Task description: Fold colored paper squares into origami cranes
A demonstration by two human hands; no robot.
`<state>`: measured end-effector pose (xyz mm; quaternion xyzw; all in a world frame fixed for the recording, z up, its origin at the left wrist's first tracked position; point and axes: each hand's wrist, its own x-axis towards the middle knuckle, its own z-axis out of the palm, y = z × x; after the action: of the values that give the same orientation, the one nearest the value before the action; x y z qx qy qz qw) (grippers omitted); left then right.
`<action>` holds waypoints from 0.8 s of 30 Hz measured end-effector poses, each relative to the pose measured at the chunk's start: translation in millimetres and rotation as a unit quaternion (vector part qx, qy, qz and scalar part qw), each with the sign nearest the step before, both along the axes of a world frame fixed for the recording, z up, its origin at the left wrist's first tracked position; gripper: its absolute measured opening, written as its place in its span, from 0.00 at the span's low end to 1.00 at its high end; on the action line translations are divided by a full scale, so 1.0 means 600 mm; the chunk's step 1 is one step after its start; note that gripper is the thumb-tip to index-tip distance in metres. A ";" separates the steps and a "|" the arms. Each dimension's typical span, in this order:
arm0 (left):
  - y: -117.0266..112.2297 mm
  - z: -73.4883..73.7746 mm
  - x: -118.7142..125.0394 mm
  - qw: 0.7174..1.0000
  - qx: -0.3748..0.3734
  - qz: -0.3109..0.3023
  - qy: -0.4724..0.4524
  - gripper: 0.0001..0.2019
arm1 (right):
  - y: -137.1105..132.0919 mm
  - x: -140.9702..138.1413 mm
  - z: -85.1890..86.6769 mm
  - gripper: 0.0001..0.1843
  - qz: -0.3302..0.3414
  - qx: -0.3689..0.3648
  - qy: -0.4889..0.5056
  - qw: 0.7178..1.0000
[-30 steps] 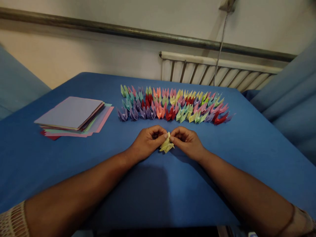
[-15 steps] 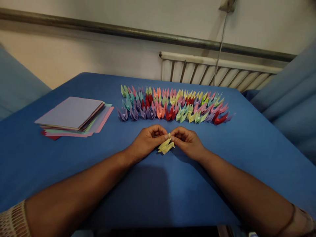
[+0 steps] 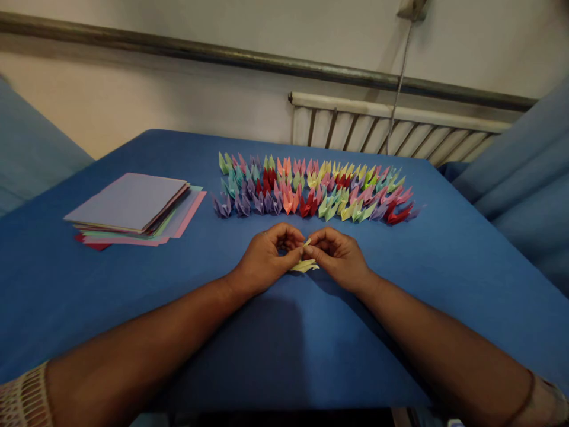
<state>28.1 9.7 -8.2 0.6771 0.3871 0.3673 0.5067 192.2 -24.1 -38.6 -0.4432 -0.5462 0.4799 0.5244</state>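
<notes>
Over the blue counter (image 3: 427, 308), yellow folded paper (image 3: 304, 266) is pinched between left hand (image 3: 267, 255) and right hand (image 3: 341, 256). Rows of paper cranes (image 3: 308, 204) stand just beyond both hands; stacked sheets (image 3: 128, 201) lie left of the left hand.

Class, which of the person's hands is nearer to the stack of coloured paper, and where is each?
Left. The left hand is to the right of the paper stack, apart from it; the right hand is farther right, beyond the left.
</notes>
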 end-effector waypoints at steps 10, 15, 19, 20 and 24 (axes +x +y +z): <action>-0.002 0.000 0.000 1.000 -0.001 -0.008 -0.004 0.09 | 0.001 0.003 0.000 0.11 0.010 0.003 0.016 1.000; -0.001 0.000 -0.001 1.000 0.000 -0.010 0.001 0.08 | 0.000 0.005 0.005 0.12 0.016 -0.005 0.019 1.000; -0.001 -0.001 0.000 1.000 -0.002 -0.011 0.002 0.08 | 0.000 0.006 0.004 0.11 0.017 0.005 0.004 1.000; -0.001 -0.001 0.000 1.000 -0.001 -0.011 0.005 0.08 | 0.000 0.006 0.003 0.11 0.016 0.009 0.001 1.000; -0.002 -0.002 0.000 1.000 0.012 -0.013 0.022 0.08 | 0.000 0.006 -0.001 0.08 0.013 0.016 -0.009 1.000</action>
<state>28.2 8.4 -9.4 0.6964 0.3849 0.3502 0.4942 195.8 -23.9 -39.0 -0.4315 -0.5641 0.4743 0.5203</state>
